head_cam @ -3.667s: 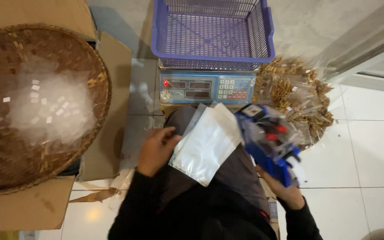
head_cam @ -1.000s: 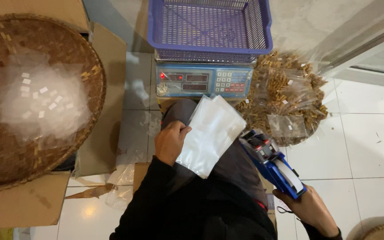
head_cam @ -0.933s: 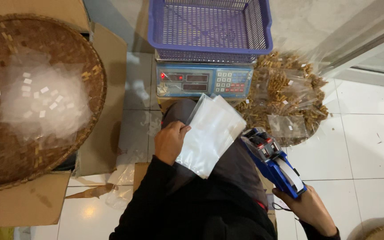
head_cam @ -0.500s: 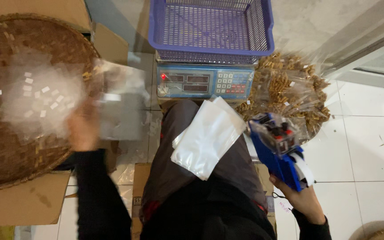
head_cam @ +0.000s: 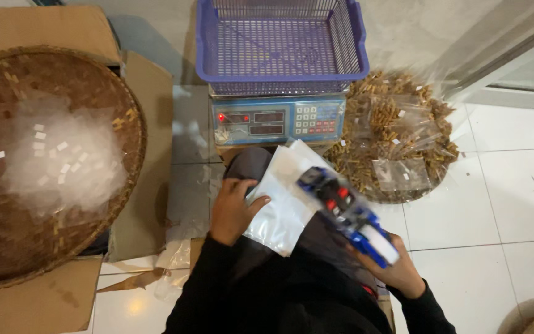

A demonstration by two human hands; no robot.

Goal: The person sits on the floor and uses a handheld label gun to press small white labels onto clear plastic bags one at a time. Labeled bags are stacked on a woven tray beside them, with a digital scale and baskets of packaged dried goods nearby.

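A stack of clear plastic bags (head_cam: 288,198) lies on my lap. My left hand (head_cam: 233,208) rests flat on its left edge, fingers pressing the top bag. My right hand (head_cam: 395,272) grips a blue label gun (head_cam: 345,212) with red parts, its head held over the right side of the bags. The gun is blurred by motion.
A round woven tray (head_cam: 125,117) at the left holds a heap of clear labelled bags (head_cam: 63,161), resting on cardboard boxes (head_cam: 149,179). Ahead stands a digital scale (head_cam: 277,119) carrying a purple plastic basket (head_cam: 279,43). A pile of filled bags of tan pieces (head_cam: 397,139) lies at the right.
My left hand has come back from the woven tray, where it carried a bag, and now rests on the stack. The label gun has swung left over the bags.
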